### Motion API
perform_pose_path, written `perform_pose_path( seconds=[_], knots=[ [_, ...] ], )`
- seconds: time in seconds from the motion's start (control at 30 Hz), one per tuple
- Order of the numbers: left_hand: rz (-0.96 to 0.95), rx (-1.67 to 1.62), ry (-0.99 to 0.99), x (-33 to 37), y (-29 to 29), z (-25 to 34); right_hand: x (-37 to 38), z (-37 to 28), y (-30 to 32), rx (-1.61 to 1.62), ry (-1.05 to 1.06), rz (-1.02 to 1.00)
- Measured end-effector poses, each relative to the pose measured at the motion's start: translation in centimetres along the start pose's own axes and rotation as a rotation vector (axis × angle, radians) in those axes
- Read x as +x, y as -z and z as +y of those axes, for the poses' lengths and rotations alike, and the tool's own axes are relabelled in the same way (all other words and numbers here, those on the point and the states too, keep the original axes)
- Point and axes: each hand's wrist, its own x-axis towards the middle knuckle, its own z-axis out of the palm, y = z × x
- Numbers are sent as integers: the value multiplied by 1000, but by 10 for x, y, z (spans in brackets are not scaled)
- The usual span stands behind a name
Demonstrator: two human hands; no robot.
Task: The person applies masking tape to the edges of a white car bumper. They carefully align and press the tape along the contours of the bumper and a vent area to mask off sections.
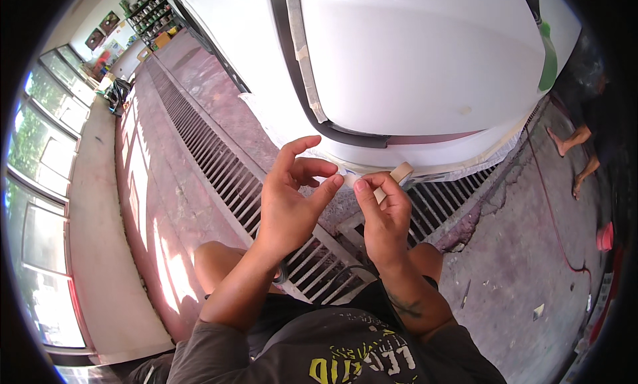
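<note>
Between the fingertips of the two hands lay a small pale piece [350, 180], apparently tape, so bright against the masked white edge behind it that its outline was hard to follow. The left hand [287, 204] held its index finger raised and apart, while its thumb and another fingertip came close together beside that piece; whether they pinched it could not be told. The right hand [391, 218] had its thumb and bent fingers closed on a beige tape roll [403, 171], which showed above the knuckles and again in the gap behind the thumb; the fingers hid the rest. Ahead of the fingers stood a white vehicle body [425, 71], cut off by the upper edge, with a tape strip [300, 51] along its dark trim [282, 35]. Beneath the fingers ran a floor grating [212, 168], partly covered by the forearms and knees. Well to the right of the fingers, another person's bare legs [575, 141] ran up into shadow, the upper body barely legible, and a reddish container [605, 236] sat near the dark rim. Nearest the wearer, the printed shirt [299, 344] ran off the lower edge.
</note>
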Motion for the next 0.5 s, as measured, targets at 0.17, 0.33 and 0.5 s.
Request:
perform_pose_path(
  seconds=[0.17,0.33,0.5],
  knots=[
    [-18,-437,300,-4,-8,-14,7,2,-16,145,-17,44],
    [171,-513,204,2,-21,-27,10,0,-23,136,-36,41],
    [262,-260,193,38,-5,-20,5,0,-1,36,70,169]
  ],
)
